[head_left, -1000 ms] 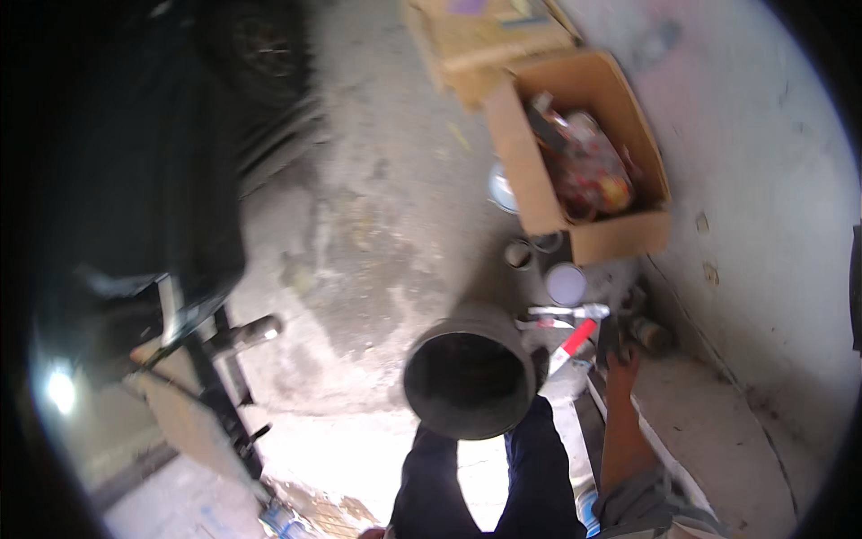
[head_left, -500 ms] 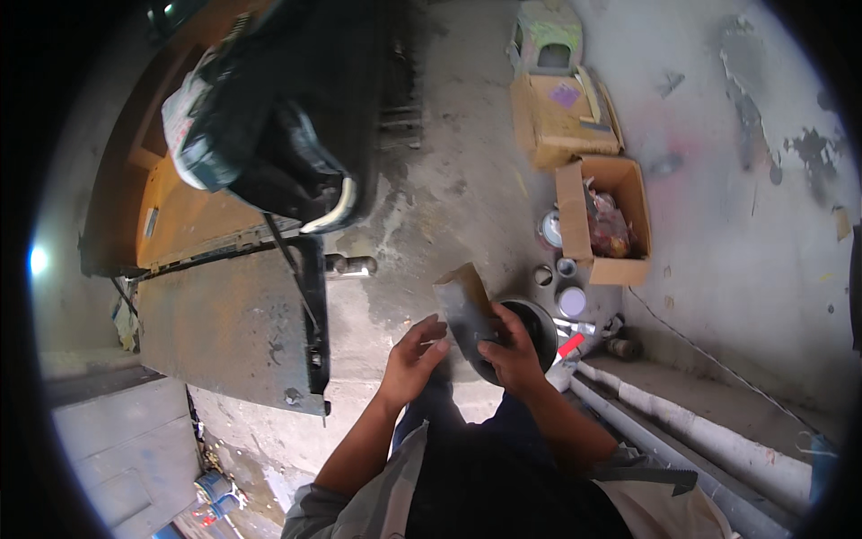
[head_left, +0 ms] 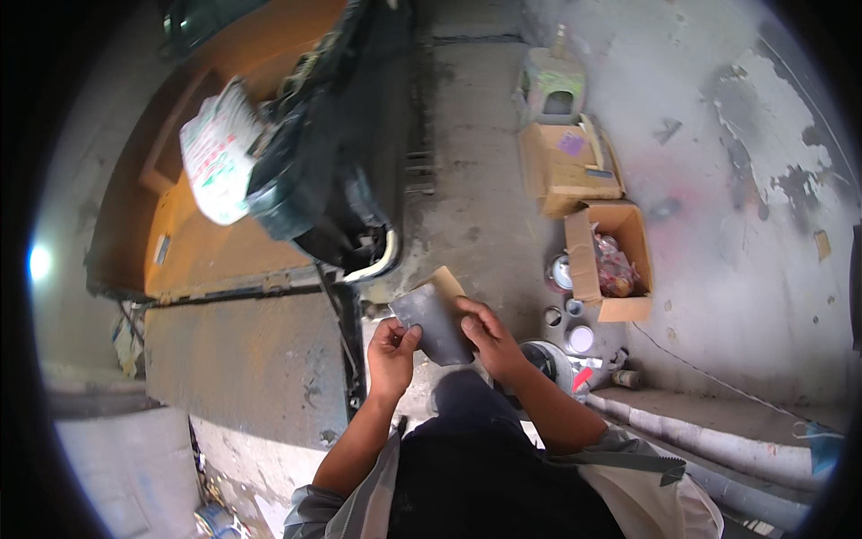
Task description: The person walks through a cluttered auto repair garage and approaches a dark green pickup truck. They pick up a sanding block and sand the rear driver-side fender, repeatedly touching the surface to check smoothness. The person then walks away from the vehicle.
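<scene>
In front of my body I hold a folded sheet of sandpaper (head_left: 435,327), dark grey on its outer face and tan on the part showing at its far edge. My left hand (head_left: 390,361) pinches the left side, thumb on the dark face. On the other side, my right hand (head_left: 492,338) grips the sheet with its fingers around the right edge. Fingers behind the sheet are hidden. Just right of my right forearm stands a round bucket (head_left: 564,366), partly covered by that arm.
To the left, a rusty orange vehicle bed (head_left: 220,265) has a grey panel (head_left: 242,355) folded down. A white sack (head_left: 218,162) hangs over it. Cardboard boxes (head_left: 582,260), several cans (head_left: 581,339) and a red-handled tool (head_left: 582,378) line the right wall.
My left hand, earlier apart from the sandpaper, now grips its left side. The sheet has moved left and shows more of its dark face. My view has shifted, uncovering more of the bucket.
</scene>
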